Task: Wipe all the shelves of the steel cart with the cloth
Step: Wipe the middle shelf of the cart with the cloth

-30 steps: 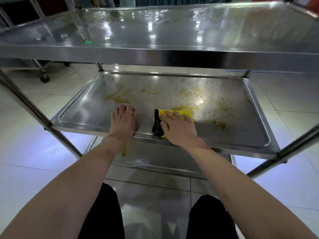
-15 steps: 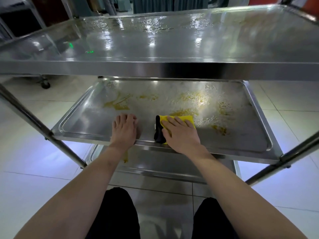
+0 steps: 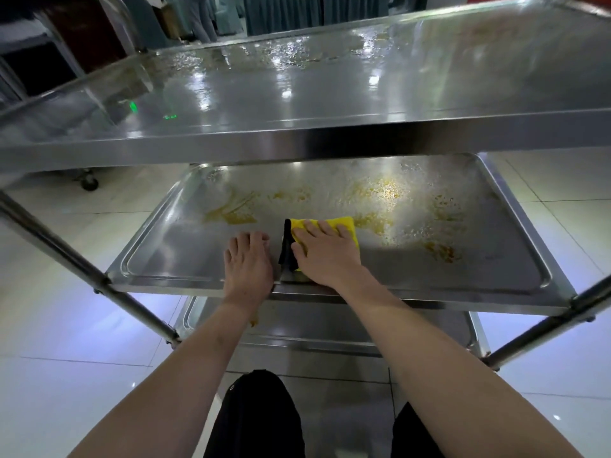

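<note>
The steel cart has three shelves. Its top shelf point(image 3: 330, 94) is wet and shiny. The middle shelf point(image 3: 479, 259) carries yellow-brown smears point(image 3: 231, 218) at the back left, centre and right. My right hand point(image 3: 325, 256) lies flat on a yellow cloth with a black edge point(image 3: 344, 224), pressing it onto the middle shelf near the front. My left hand point(image 3: 248, 266) rests palm down on the front rim beside the cloth, fingers together, holding nothing. The bottom shelf point(image 3: 314, 328) shows partly under my arms, with a small yellow spot.
White tiled floor point(image 3: 66, 375) surrounds the cart. Slanted steel legs point(image 3: 82, 269) run at both front corners. Another cart's castor point(image 3: 89, 183) stands at the far left. Dark furniture and curtains lie beyond the top shelf. My dark-trousered knees point(image 3: 258, 414) are below.
The view has tilted up, so the top shelf fills more of the frame. My right hand has slid the cloth slightly away from the front rim; my left hand stays on the rim.
</note>
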`<act>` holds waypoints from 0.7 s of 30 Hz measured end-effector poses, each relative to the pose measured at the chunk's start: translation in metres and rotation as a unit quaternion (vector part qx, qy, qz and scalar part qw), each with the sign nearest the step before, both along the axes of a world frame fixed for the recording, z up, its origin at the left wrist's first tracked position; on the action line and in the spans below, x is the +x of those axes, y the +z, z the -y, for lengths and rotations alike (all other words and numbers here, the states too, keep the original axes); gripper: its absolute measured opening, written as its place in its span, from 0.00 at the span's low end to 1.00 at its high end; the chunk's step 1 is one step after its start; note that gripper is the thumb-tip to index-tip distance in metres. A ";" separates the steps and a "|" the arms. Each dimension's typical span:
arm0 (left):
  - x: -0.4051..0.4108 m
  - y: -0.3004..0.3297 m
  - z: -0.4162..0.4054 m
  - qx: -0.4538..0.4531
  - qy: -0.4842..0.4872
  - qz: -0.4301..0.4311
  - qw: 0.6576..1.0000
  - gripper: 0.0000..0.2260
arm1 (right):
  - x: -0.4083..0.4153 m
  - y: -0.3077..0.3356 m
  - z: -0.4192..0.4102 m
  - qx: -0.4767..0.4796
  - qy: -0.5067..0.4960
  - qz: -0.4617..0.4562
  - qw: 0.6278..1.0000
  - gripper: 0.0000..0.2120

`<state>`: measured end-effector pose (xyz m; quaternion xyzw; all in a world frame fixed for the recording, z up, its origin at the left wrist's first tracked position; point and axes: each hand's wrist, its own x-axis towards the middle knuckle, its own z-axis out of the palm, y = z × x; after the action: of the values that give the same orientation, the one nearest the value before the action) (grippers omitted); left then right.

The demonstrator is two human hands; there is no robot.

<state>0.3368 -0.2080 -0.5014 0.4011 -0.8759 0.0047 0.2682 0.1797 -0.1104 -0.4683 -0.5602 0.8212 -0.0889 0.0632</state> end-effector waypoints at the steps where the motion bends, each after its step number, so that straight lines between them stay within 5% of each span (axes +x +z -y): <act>1: 0.000 0.001 0.000 0.004 0.004 0.003 1.000 0.08 | 0.000 0.000 0.000 -0.002 -0.003 0.002 1.000 0.27; 12: -0.005 0.005 -0.009 0.042 0.017 0.021 0.999 0.11 | -0.066 0.002 -0.068 0.024 -0.069 -0.013 0.997 0.26; 21: -0.001 0.013 -0.014 0.052 0.003 0.040 0.998 0.16 | -0.032 0.001 -0.036 0.028 -0.079 -0.016 0.996 0.26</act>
<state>0.3357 -0.1938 -0.4887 0.4166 -0.8838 -0.0242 0.2117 0.1480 -0.0741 -0.4669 -0.4928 0.8660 -0.0616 0.0583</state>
